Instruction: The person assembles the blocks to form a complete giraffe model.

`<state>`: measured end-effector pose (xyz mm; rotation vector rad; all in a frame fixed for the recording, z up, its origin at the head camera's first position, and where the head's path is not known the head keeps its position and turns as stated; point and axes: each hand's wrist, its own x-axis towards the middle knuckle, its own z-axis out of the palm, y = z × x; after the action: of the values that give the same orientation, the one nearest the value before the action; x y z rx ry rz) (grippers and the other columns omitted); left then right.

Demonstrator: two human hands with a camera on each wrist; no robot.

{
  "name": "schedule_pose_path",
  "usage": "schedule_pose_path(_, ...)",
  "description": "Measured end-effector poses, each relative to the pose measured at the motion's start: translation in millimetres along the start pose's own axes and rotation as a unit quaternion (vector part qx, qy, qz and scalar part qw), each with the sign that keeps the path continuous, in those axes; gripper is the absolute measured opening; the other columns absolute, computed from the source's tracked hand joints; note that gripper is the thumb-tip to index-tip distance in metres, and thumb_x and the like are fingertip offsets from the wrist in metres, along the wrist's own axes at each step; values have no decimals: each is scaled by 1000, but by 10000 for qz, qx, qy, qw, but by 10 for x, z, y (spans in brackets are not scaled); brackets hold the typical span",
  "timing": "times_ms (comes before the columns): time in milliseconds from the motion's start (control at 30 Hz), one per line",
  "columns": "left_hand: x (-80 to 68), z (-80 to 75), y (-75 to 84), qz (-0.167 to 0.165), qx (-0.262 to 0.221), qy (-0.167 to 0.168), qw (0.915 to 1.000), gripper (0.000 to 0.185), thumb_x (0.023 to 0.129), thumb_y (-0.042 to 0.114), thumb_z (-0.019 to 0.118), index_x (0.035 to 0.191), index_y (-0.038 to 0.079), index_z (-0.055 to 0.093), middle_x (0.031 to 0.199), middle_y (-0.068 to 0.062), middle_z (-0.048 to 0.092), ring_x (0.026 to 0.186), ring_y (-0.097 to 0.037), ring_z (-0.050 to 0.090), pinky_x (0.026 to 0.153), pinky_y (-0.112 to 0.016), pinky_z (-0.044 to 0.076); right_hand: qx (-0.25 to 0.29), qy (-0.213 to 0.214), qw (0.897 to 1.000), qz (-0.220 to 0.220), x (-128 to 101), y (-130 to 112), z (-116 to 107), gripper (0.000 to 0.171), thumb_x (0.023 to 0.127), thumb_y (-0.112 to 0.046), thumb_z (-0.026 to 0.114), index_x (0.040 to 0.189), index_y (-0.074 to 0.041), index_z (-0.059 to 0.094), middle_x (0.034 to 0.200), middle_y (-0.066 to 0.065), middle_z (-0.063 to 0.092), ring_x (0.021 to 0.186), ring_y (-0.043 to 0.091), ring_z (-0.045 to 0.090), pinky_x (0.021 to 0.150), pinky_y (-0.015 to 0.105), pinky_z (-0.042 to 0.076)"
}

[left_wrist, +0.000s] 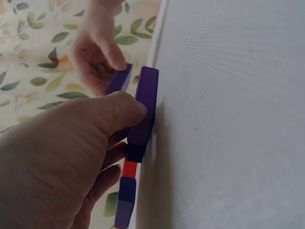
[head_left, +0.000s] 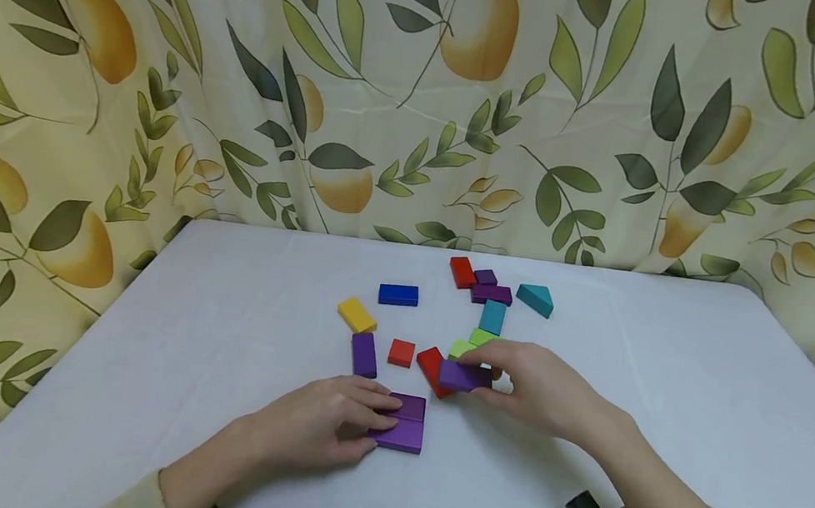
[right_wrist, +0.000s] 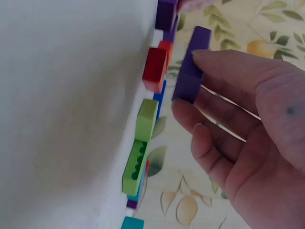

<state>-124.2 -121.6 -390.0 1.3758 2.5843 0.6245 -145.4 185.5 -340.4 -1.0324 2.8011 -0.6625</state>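
Note:
Two flat purple blocks [head_left: 405,423] lie side by side on the white table [head_left: 664,384]. My left hand [head_left: 374,425] rests its fingers on top of them. In the left wrist view the thumb [left_wrist: 125,106] presses the edge of the near purple block [left_wrist: 146,107]. My right hand [head_left: 487,378] pinches a third purple block [head_left: 464,375] just above the table, to the right of the pair. The right wrist view shows that purple block [right_wrist: 192,67] between thumb and fingers [right_wrist: 224,114], clear of the cloth.
Loose blocks lie behind the hands: a red one [head_left: 432,367], a small red square [head_left: 400,352], purple [head_left: 363,354], yellow [head_left: 357,314], blue [head_left: 399,295], green [head_left: 475,341], teal [head_left: 493,316], and a cluster at the back [head_left: 491,291]. A leaf-patterned curtain [head_left: 424,105] surrounds the table.

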Motion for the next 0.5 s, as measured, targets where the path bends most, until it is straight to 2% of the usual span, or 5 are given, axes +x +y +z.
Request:
schedule_pose_path(167,7,0,-8,-17,-28,102,9999,35,95,22,73,130,17,71,137,9,61,134,-11,49,107,-34,42,59,-403,9991,-73,-56,-84,78,35,86,-15,82,120,-15,74,114,-5,70,102,14,65,88,38,56)
schedule_pose_path(367,4,6,-6,-38,-46,87,9999,35,96,22,72,130,16,71,139,9,60,135,-12,48,109,-35,41,277,-746,9968,72,-54,-105,159,32,86,-19,82,116,-15,75,106,-9,70,93,9,63,83,33,57)
schedule_pose_path(500,4,2,3,-77,-80,54,9999,35,96,22,71,131,16,70,139,9,59,135,-11,48,109,-35,41,319,-810,9962,40,-48,-98,199,34,85,-20,83,117,-13,75,103,-9,69,88,8,60,79,29,56)
